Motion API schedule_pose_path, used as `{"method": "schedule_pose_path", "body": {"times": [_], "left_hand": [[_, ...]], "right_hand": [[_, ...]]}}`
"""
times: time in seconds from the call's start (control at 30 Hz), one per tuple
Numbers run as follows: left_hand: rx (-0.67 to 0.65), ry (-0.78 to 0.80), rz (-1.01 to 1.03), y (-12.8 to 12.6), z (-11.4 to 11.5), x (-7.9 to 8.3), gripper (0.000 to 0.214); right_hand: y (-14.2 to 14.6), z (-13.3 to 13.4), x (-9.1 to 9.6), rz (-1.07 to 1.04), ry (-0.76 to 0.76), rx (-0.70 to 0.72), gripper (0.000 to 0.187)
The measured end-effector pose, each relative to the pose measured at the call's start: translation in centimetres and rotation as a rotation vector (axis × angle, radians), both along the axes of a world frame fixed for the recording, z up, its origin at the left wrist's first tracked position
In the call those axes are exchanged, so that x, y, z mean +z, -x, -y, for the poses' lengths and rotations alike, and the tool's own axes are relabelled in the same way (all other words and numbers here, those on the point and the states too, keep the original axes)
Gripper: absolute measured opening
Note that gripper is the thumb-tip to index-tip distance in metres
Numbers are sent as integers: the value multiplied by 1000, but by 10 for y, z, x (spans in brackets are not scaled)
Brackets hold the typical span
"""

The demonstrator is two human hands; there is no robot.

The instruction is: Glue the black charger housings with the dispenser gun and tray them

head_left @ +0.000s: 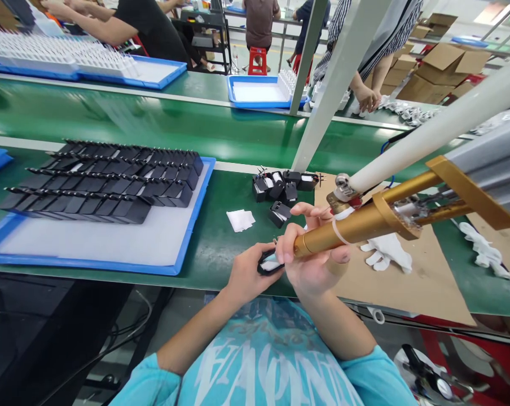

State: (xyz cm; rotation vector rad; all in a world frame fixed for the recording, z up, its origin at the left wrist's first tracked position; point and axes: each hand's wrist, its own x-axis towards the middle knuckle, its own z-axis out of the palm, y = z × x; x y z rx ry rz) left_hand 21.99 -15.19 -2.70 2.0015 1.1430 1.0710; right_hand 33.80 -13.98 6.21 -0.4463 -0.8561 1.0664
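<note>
My left hand (251, 270) is closed around a small black plastic housing (270, 263) with a white part inside, held low over the front of the bench. My right hand (310, 265) is wrapped around the front end of a gold powered screwdriver (343, 234), which slants down from the upper right. The driver's nose points at the housing; its tip is hidden by my fingers. Just beyond my hands lie several loose black housings (280, 213) with pins and white parts. A small stack of white paper slips (240, 220) rests to their left.
A blue-rimmed tray (183, 248) on the left carries rows of black housings (111, 180). White gloves (388, 251) lie on cardboard (432, 282) at right. White posts (322, 107) rise ahead. Beyond the green conveyor (153, 121) a co-worker's hands (367, 97) handle white parts.
</note>
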Motion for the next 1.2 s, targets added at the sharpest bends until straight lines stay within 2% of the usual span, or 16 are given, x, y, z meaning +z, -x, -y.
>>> {"method": "schedule_pose_path", "body": {"times": [0.1,0.2,0.33,0.47,0.6,0.67,0.73,0.87,0.97,1.07,1.2], "left_hand": [[8,-27,16,-1,0,-1,29],[3,-21,11,-2,0,-1,30],[19,71,-128,3,-7,-4,29],[92,178,-270,23,-24,-9,28],[26,329,-179,46,-30,-7,49],[77,302,-124,50,-25,-7,62],[192,191,-121,47,-17,-11,69],[333,23,-238,30,-6,-22,83],[394,-9,-276,21,-10,-25,80],[371,30,-255,26,-20,-22,66],[242,84,-198,50,-34,-14,54]], "right_hand": [[-1,0,-3,4,-20,19,38],[-2,0,-5,12,-10,1,44],[-3,-2,-5,-2,-8,-72,50],[-13,-5,-7,20,4,-121,45],[-27,-5,-10,32,29,-177,41],[-33,-4,-13,46,56,-206,39],[-37,-4,-15,56,74,-222,39],[-43,-5,-19,92,80,-247,40],[-46,-8,-20,97,76,-251,39],[-49,-10,-21,79,70,-248,34],[-54,-12,-23,49,48,-242,32]]}}
